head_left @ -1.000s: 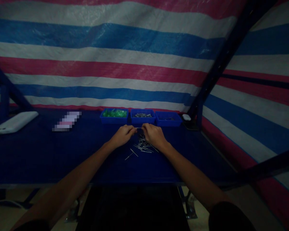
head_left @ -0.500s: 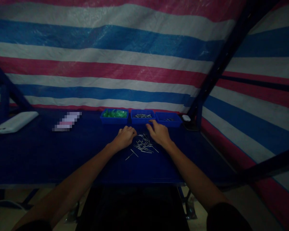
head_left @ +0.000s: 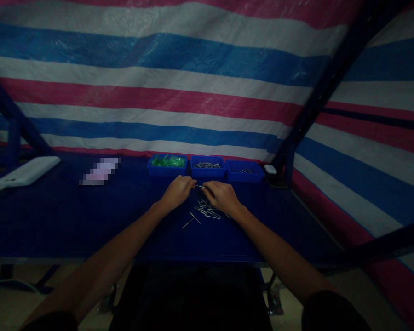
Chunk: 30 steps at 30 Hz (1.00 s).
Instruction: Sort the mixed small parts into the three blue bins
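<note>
Between my hands, just above the table, a thin metal pin (head_left: 199, 186) spans the gap. My left hand (head_left: 178, 190) pinches its left end with fingers and thumb. The right end sits in the closed fingertips of my right hand (head_left: 223, 195). Below them lies a loose pile of thin silvery metal pins (head_left: 207, 211) on the dark blue table, partly covered by my right hand. A pair of pins (head_left: 192, 219) lies slightly apart, toward the front left. The pins' exact kind is too small to make out.
Behind my hands stand three blue bins: one with green plastic (head_left: 168, 162), one with small grey metal pieces (head_left: 207, 166), one with a few thin pieces (head_left: 244, 170). A white case (head_left: 270, 169) sits right; a white device with cable (head_left: 27, 171) and blurred item (head_left: 100, 171) lie left.
My right hand has come down and left from beside the bins, its fingers closing. Both hands now meet at a pin above the pile. The view has shifted slightly.
</note>
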Motion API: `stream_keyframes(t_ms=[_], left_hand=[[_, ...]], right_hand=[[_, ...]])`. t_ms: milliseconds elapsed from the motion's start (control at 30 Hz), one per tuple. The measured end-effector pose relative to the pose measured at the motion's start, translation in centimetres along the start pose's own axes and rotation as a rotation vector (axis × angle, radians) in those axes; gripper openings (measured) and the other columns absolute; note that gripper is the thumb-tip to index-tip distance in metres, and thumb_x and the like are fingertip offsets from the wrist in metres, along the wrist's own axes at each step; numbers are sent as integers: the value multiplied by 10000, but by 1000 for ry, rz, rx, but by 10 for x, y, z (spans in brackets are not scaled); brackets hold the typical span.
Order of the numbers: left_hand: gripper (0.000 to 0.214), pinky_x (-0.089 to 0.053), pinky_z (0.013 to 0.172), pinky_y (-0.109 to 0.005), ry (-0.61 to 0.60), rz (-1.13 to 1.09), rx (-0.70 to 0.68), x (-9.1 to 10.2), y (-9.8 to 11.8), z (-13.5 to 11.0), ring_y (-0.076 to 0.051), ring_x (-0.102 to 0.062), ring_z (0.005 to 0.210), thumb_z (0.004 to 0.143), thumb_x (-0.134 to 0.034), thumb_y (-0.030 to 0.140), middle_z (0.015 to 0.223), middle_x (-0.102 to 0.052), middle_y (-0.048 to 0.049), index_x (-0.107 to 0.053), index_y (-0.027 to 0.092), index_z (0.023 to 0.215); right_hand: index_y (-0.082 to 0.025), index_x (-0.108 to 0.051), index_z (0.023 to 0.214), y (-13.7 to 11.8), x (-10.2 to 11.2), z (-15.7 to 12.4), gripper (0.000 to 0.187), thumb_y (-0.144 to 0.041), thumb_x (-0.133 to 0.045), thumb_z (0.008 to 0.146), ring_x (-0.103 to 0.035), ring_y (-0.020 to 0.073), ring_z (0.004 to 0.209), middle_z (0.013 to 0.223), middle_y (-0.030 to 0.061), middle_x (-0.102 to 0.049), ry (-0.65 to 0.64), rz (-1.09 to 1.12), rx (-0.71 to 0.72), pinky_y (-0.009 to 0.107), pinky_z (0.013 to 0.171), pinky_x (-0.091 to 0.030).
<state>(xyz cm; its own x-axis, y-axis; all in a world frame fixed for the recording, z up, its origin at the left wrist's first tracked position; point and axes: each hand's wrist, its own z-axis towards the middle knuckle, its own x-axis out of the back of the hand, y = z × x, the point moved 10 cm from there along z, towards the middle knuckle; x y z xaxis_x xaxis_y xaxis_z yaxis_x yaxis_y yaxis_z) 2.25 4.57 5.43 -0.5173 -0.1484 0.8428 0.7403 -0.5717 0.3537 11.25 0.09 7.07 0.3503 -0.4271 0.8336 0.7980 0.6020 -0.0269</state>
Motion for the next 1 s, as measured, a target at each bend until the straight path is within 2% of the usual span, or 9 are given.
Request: stream_keyframes(t_ms=[167, 267, 333, 400, 467, 533, 633, 833, 1000], left_hand=[[285, -391, 654, -259, -80, -141, -5, -2, 4, -2, -146, -541, 693, 891, -335, 310, 758, -616, -26, -576, 167, 836], [204, -389, 623, -236, -243, -163, -94, -15, 11, -8, -127, -540, 674, 839, -441, 285, 774, -599, -15, -580, 181, 946], [173, -387, 618, -229, -366, -160, -171, -25, 17, -14, -119, -529, 664, 788, -512, 263, 774, -582, -12, -599, 189, 917], [127, -385, 614, -225, -428, -173, -209, -30, 21, -18, -112, -518, 657, 762, -532, 248, 775, -567, -11, -613, 191, 842], [107, -378, 596, -223, -441, -192, -205, -30, 22, -19, -107, -504, 637, 760, -514, 239, 752, -560, -9, -605, 189, 786], [120, -369, 576, -220, -454, -215, -186, -28, 22, -19, -103, -493, 610, 770, -484, 239, 715, -558, -5, -591, 184, 773], [153, -355, 548, -212, -436, -248, -135, -17, 18, -17, -99, -477, 570, 783, -455, 266, 668, -551, 4, -574, 169, 778], [292, -321, 525, -218, -155, -247, 57, 23, -9, -4, -106, -437, 542, 811, -376, 363, 579, -488, 27, -530, 154, 677], [358, -289, 507, -218, -76, -298, 91, 20, -6, -2, -98, -399, 513, 828, -347, 407, 524, -425, 44, -484, 156, 614]], right_hand=[[-176, -622, 824, 14, 26, 5, 316, -322, -353, 900, -561, 129, 692, 723, 29, -613, 121, -88, -40, 228, 621, -368], [-161, -630, 824, 76, 53, -4, 364, -342, -323, 902, -572, 146, 718, 774, 60, -628, 220, -183, -382, 239, 643, -372], [-157, -643, 861, 125, 62, -24, 383, -397, -345, 884, -585, 175, 722, 806, 95, -639, 188, -245, -679, 257, 620, -370], [-151, -662, 866, 157, 59, -42, 415, -461, -387, 851, -595, 212, 702, 767, 133, -645, 75, -236, -826, 282, 589, -365], [-142, -663, 898, 166, 58, -50, 446, -479, -376, 849, -601, 243, 701, 765, 164, -647, 37, -221, -847, 308, 574, -359], [-148, -644, 948, 154, 55, -45, 442, -457, -338, 870, -604, 244, 718, 795, 156, -652, 41, -194, -781, 313, 583, -363], [-202, -620, 982, 110, 38, -23, 344, -416, -372, 876, -602, 173, 713, 805, 68, -662, -2, -102, -601, 262, 615, -379], [-187, -565, 1076, 4, 8, 6, 340, -417, -436, 860, -592, 138, 751, 882, 50, -654, -73, 109, -125, 229, 670, -398], [-182, -572, 1024, -9, 11, 2, 255, -326, -417, 882, -585, 138, 784, 883, 49, -644, 8, 78, -36, 227, 679, -395]])
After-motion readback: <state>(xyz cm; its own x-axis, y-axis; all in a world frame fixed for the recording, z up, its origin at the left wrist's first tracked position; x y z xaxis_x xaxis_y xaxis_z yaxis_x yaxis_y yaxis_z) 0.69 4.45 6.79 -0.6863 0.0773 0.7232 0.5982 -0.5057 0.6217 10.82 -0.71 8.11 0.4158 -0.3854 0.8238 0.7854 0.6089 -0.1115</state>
